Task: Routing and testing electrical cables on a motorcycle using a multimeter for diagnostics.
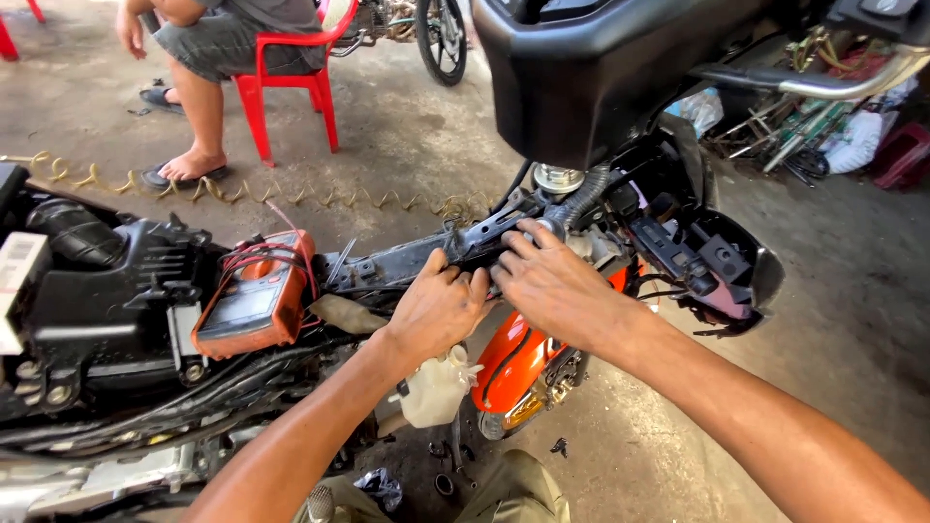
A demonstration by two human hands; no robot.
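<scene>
From the head view, both hands meet on the dark frame bar (pixel 455 247) of a stripped motorbike — the bar runs long from lower left up to the right, toward the steering column. The left hand (pixel 436 310) has its grip curled shut around the bar; the right hand (pixel 552 281) lies just beside it, fingers spread flat on top, clamping nothing. An orange multimeter (pixel 254 300) rests left of them — bare concrete floor (pixel 852 320) opens to the right.
</scene>
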